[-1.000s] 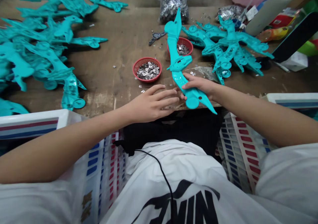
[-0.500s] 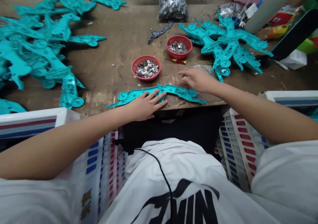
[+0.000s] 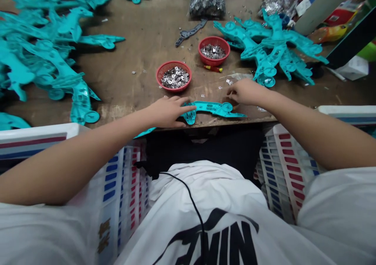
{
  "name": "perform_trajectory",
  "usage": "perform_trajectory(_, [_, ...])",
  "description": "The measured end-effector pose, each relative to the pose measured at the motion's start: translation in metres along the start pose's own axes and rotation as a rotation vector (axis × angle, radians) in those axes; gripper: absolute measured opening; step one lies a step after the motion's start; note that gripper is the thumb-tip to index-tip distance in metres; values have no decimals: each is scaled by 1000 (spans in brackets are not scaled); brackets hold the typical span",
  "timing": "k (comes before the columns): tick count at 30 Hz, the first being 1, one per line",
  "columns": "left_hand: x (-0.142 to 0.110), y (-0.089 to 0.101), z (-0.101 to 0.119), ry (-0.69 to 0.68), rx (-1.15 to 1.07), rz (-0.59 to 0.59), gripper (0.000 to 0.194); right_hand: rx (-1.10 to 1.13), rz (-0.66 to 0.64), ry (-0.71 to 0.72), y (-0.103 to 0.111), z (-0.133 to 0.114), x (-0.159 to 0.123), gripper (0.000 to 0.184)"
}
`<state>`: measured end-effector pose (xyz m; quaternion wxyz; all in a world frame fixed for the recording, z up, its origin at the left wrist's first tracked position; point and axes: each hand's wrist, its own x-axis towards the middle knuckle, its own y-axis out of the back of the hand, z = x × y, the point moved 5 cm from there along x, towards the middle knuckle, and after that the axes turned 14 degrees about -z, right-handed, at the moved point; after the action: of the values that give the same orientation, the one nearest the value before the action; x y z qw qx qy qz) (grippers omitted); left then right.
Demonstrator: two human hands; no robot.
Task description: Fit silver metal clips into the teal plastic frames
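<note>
A long turquoise plastic part point(image 3: 210, 107) lies along the table's near edge, its left half mostly covered. Over that half rests my left hand point(image 3: 168, 111), fingers stretched out and thumb apart, the index finger across the middle of the part. My right hand point(image 3: 246, 92) is just above the part's right end, fingers curled down and drawn together; whatever is between the fingertips is hidden. A few small metal clips point(image 3: 229, 82) lie on the table beside its fingers. Straight ahead stands a red basket point(image 3: 159, 77) of small metal pieces.
A second red basket point(image 3: 227, 56) of metal pieces stands behind a yellow-handled screwdriver point(image 3: 214, 68). Turquoise parts are heaped at left point(image 3: 44, 61) and right point(image 3: 274, 49). A grey part point(image 3: 190, 33) and a bag of metal pieces point(image 3: 207, 0) lie farther back. Plastic crates point(image 3: 289, 155) flank me.
My right hand has moved right and nearer, its fingers now curled, uncovering small clips. My left hand has shifted left and up along the turquoise part, whose left end has swung nearer to me.
</note>
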<state>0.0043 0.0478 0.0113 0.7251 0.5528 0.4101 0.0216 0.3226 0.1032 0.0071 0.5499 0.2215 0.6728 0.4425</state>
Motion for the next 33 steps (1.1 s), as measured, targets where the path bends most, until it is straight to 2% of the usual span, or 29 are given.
perform_trajectory(2, [3,-4,-5,29,-51,-38,72,44,81,10,7,-2,-6,45])
perform_trajectory(3, [3,-4,-9,23,-99,-18,66,82,159,11,13,-2,-10,46])
perform_trajectory(6, [3,2,-28,-21,-272,193,57,211,460,8,39,0,-32,46])
perform_trajectory(8, [0,6,-45,-13,-355,379,55,262,578,48,51,-3,-46,44])
perform_trajectory(9, [-2,7,-52,2,-379,456,56,267,559,102,52,-8,-50,41])
perform_trajectory(10, [-4,7,-59,18,-391,515,56,258,484,177,50,-15,-51,37])
perform_trajectory(12, [-5,7,-65,32,-384,562,58,206,228,347,33,-37,-47,27])
perform_trajectory(14, [-5,5,-66,19,-368,536,59,138,-16,456,9,-60,-40,21])
perform_trajectory(16, [-2,1,-61,-25,-358,452,59,62,-145,484,-10,-79,-34,16])
perform_trajectory(19, [6,-10,-45,-95,-321,235,58,-76,-211,465,-21,-99,-31,23])
perform_trajectory(22, [12,-18,-31,-66,-215,75,56,-147,-232,368,-17,-105,-36,29])
perform_trajectory(25, [14,-16,-25,-21,-109,71,56,-194,-285,235,-13,-103,-41,35])
perform_trajectory(28, [10,-11,-31,3,-46,72,53,-256,-333,139,-14,-102,-44,39])
perform_trajectory(31, [5,-8,-40,-41,-36,49,53,-291,-331,109,-14,-102,-46,40])
perform_trajectory(33, [2,-1,-45,-95,-126,133,59,-278,-311,131,-12,-100,-49,35])
